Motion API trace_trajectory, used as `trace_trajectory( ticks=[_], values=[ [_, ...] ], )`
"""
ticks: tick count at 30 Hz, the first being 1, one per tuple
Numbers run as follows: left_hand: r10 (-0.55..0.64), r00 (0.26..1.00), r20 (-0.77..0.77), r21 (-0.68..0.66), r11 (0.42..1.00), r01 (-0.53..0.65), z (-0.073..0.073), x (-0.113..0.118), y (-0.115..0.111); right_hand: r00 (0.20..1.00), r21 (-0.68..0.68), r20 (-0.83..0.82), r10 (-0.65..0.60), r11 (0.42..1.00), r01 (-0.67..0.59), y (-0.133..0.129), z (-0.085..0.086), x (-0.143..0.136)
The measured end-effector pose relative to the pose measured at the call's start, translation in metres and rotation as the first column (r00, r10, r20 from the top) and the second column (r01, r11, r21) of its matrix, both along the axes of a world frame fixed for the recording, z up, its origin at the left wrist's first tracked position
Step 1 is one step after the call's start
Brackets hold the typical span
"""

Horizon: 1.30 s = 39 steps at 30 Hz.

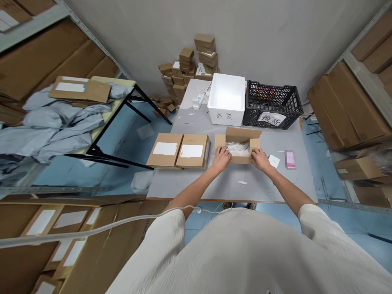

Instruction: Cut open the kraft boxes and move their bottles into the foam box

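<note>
An opened cardboard box (239, 133) sits on the grey table, its back flap raised and its side flaps folded outward. Inside lies a whitish, plastic-wrapped bundle (237, 148) whose contents I cannot make out. My left hand (222, 158) has its fingers curled over the box's left front corner. At the opposite corner, my right hand (260, 159) grips the right side in the same way. Just right of that hand is a small white card or square (273, 161), with a pink packet (290, 159) beyond it.
Two closed cardboard boxes (192, 151) with white labels stand left of the open one. Behind it are a white foam bin (226, 118) and a black plastic crate (272, 107). A side table (105, 122) with grey bags stands left. A white cable (122, 222) crosses the lower left.
</note>
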State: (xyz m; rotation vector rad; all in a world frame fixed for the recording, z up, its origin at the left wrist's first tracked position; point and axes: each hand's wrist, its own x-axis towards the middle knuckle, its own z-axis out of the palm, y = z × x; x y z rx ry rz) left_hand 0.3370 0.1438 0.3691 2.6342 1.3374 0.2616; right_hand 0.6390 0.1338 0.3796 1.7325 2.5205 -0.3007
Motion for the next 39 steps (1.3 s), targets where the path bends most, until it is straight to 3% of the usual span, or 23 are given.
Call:
trace_trajectory(
  ticks=[5, 9, 14, 18, 22, 29, 34, 39],
  values=[
    [0.092, 0.996, 0.008, 0.002, 0.996, -0.092, 0.006, -0.015, 0.034, 0.999, 0.034, -0.04, -0.017, 0.999, 0.018, 0.039, -0.005, -0.023],
    [0.206, 0.978, 0.04, -0.059, 0.977, -0.203, 0.009, -0.022, 0.048, 0.997, -0.003, -0.054, -0.047, 0.999, 0.047, 0.068, -0.006, -0.044],
    [0.278, 0.96, 0.027, -0.17, 0.948, -0.269, -0.007, -0.025, 0.049, 0.992, -0.041, -0.085, -0.092, 0.995, 0.089, 0.09, -0.016, -0.054],
    [0.284, 0.959, -0.015, -0.213, 0.936, -0.28, -0.021, -0.026, 0.043, 0.982, 0.014, -0.165, -0.086, 0.996, 0.09, 0.094, -0.024, -0.049],
    [0.267, 0.964, -0.02, -0.186, 0.946, -0.266, -0.016, -0.021, 0.038, 0.983, 0.074, -0.178, -0.047, 0.995, 0.062, 0.09, -0.022, -0.042],
    [0.21, 0.978, 0.003, -0.118, 0.971, -0.208, 0.014, 0.014, 0.03, 0.969, 0.107, -0.244, -0.047, 0.991, 0.075, 0.068, 0.0, -0.018],
    [0.123, 0.991, 0.047, -0.114, 0.987, -0.117, 0.026, 0.055, 0.015, 0.956, 0.109, -0.265, -0.127, 0.981, 0.161, 0.038, 0.013, 0.027],
    [0.014, 0.996, 0.087, -0.138, 0.99, -0.002, 0.021, 0.103, -0.006, 0.946, 0.06, -0.214, -0.244, 0.963, 0.263, 0.002, 0.016, 0.082]
  ],
)
